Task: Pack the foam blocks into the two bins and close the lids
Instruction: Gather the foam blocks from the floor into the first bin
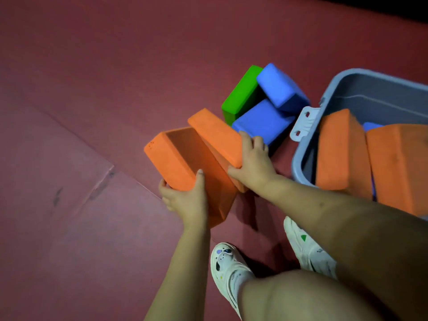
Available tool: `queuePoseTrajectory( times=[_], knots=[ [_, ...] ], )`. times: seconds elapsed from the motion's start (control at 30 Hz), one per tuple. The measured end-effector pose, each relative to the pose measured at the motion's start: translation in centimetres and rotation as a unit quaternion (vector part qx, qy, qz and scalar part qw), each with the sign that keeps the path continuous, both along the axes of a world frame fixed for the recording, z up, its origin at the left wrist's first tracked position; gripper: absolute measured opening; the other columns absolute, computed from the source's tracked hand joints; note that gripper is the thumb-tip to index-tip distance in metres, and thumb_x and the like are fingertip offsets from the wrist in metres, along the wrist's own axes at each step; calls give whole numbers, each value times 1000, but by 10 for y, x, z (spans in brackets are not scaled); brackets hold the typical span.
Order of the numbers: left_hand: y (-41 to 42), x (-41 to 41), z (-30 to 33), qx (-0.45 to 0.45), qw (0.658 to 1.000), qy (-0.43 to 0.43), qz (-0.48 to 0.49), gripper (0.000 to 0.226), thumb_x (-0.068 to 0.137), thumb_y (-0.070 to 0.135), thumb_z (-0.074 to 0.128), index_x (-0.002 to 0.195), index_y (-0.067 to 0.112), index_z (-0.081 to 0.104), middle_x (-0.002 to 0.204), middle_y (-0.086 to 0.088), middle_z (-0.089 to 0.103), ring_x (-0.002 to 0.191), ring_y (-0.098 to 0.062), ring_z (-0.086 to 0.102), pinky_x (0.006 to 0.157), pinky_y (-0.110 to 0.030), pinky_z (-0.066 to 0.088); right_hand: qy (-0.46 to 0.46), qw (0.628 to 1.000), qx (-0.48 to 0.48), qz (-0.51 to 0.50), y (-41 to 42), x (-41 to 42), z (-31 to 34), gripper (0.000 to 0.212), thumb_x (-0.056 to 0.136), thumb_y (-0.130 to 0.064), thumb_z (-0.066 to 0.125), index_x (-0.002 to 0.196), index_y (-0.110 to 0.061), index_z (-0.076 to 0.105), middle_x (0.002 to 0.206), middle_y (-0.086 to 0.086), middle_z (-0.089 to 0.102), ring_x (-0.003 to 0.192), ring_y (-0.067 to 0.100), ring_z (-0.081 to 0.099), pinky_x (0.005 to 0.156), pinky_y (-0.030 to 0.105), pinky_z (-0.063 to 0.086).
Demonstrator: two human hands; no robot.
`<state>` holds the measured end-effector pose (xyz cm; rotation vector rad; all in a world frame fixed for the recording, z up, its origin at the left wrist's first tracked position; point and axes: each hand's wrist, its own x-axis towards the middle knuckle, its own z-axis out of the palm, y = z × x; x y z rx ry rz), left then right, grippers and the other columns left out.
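Two orange foam blocks lean together on the red floor. My left hand [185,198] grips the near end of the left orange block [176,161]. My right hand [251,158] grips the near end of the right orange block [216,137]. Behind them lie a green block [240,91] and two blue blocks [278,86] [261,121] in a heap. A grey bin [308,144] stands open at the right, with two orange blocks [340,154] [400,167] upright inside and a bit of a blue one between them.
A white latch [303,123] hangs on the bin's left rim. My feet in white shoes [229,267] stand just below the blocks. A seam in the red floor mat [102,181] runs to the left.
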<state>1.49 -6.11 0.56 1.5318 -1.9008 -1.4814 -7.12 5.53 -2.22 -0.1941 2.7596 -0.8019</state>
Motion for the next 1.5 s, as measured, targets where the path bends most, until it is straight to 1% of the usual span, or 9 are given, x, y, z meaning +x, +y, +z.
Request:
queuePoseTrajectory(
  times=[0.13, 0.27, 0.4, 0.67, 0.8, 0.9, 1.03, 1.23, 1.5],
  knots=[
    [28, 10, 50, -34, 997, 41, -50, 75, 76, 28, 78, 138, 10, 40, 133, -11, 51, 120, -29, 53, 93, -38, 46, 50, 997, -46, -34, 35, 19, 57, 87, 72, -33, 71, 144, -15, 26, 128, 13, 34, 116, 37, 38, 102, 39, 31],
    [67, 6, 99, -72, 990, 91, -82, 87, 70, 36, 81, 139, 14, 33, 138, -11, 41, 130, -29, 39, 107, -44, 35, 98, 991, -65, -60, 88, 30, 115, 86, 71, -33, 72, 144, -16, 29, 127, 12, 34, 117, 35, 38, 103, 40, 35],
    [122, 6, 131, -86, 975, 153, -139, 93, 65, 43, 81, 139, 14, 33, 137, -10, 41, 128, -29, 41, 108, -47, 34, 152, 981, -62, -102, 156, 42, 158, 84, 70, -31, 74, 141, -13, 33, 124, 13, 35, 117, 35, 40, 103, 38, 36],
    [258, -4, 164, -96, 943, 171, -270, 88, 69, 36, 82, 139, 10, 35, 137, -13, 43, 130, -31, 36, 105, -38, 30, 179, 960, -36, -211, 306, 75, 189, 80, 72, -29, 75, 140, -11, 36, 126, 14, 35, 118, 34, 40, 101, 37, 35],
    [310, -16, 159, -99, 927, 149, -330, 92, 68, 36, 82, 141, 8, 33, 137, -16, 43, 131, -32, 36, 106, -39, 30, 154, 959, -20, -235, 365, 84, 178, 83, 71, -30, 76, 140, -10, 35, 126, 15, 33, 117, 35, 40, 100, 41, 40],
    [339, -24, 144, -64, 913, 97, -390, 104, 71, 42, 79, 149, 15, 16, 148, -20, 27, 140, -34, 24, 113, -45, 24, 50, 981, 39, -183, 392, 92, 162, 97, 71, -41, 78, 146, -16, 22, 137, 14, 20, 125, 37, 35, 104, 42, 37],
    [351, -32, 136, -55, 902, 60, -423, 97, 80, 47, 69, 152, 21, 10, 156, -14, 11, 142, -35, 23, 113, -47, 23, -49, 986, 92, -128, 402, 98, 148, 104, 71, -48, 75, 150, -26, 11, 153, 14, -2, 137, 40, 23, 110, 48, 31],
    [309, -37, 136, -44, 926, 56, -372, 76, 86, 38, 63, 148, 16, 24, 152, -12, 18, 132, -33, 38, 109, -44, 31, -29, 990, 79, -110, 383, 85, 153, 89, 79, -47, 69, 147, -19, 20, 154, 18, 2, 140, 39, 23, 113, 43, 30],
    [202, -34, 113, -13, 943, 10, -333, 73, 87, 35, 60, 147, 14, 25, 151, -13, 21, 132, -30, 37, 105, -37, 32, -49, 998, 25, -15, 267, 53, 147, 81, 82, -40, 68, 146, -18, 24, 149, 15, 13, 135, 35, 34, 111, 38, 32]
  ],
)
